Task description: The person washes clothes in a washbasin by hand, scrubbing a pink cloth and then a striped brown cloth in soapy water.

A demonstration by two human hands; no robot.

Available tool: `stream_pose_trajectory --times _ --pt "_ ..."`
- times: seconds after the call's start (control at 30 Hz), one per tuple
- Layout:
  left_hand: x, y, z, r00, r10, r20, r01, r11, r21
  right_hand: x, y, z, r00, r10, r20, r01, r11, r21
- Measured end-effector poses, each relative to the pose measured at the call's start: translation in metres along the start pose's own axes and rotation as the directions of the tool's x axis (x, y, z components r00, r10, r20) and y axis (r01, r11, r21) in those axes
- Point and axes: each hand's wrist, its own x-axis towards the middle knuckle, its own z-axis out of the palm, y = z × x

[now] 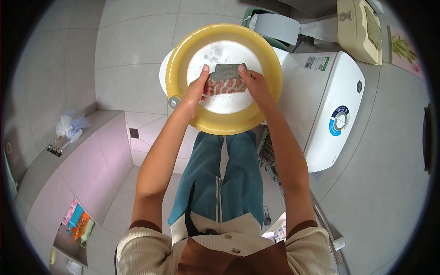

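Grey ribbed-cuffed garment (228, 79), red-and-cream patterned below the cuff, stretched between both hands. Left hand (200, 86) pinches one side, right hand (255, 85) the other, thumbs uppermost. Beneath the hands: white sudsy water (225, 104) in a round yellow basin (224, 123); garment-water contact unclear. Right of the hands: white appliance (300, 101) with dial (340, 121). Beyond the right hand: dark green bin (250, 14).

basin (223, 122): yellow | cloth (228, 79): grey, patterned reddish-brown and pale | suds (229, 104): white | trousers (199, 183): teal
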Motion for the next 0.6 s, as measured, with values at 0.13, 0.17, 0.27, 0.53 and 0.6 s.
stream_pose_trajectory --times 0.13,0.17,0.27,0.53,0.6 --pt "-0.003 -0.005 0.008 0.960 0.279 -0.040 -0.268 0.947 0.177 -0.002 0.009 0.004 0.999 0.027 0.045 -0.032 0.991 0.130" --pt "-0.007 -0.001 0.009 0.959 0.283 0.007 -0.280 0.947 0.158 -0.002 0.009 0.001 0.998 0.051 0.045 -0.058 0.986 0.156" --pt "-0.010 -0.001 0.008 0.958 0.278 0.069 -0.283 0.957 0.064 -0.001 0.009 0.004 0.996 0.061 0.065 -0.076 0.961 0.267" --pt "-0.019 0.007 0.025 0.976 0.216 -0.018 -0.215 0.952 -0.218 0.005 0.011 0.011 0.999 -0.034 0.041 0.018 0.933 0.360" --pt "-0.025 0.018 0.028 0.983 0.165 -0.079 -0.179 0.954 -0.239 0.004 0.011 0.012 0.998 -0.014 0.059 -0.006 0.943 0.333"
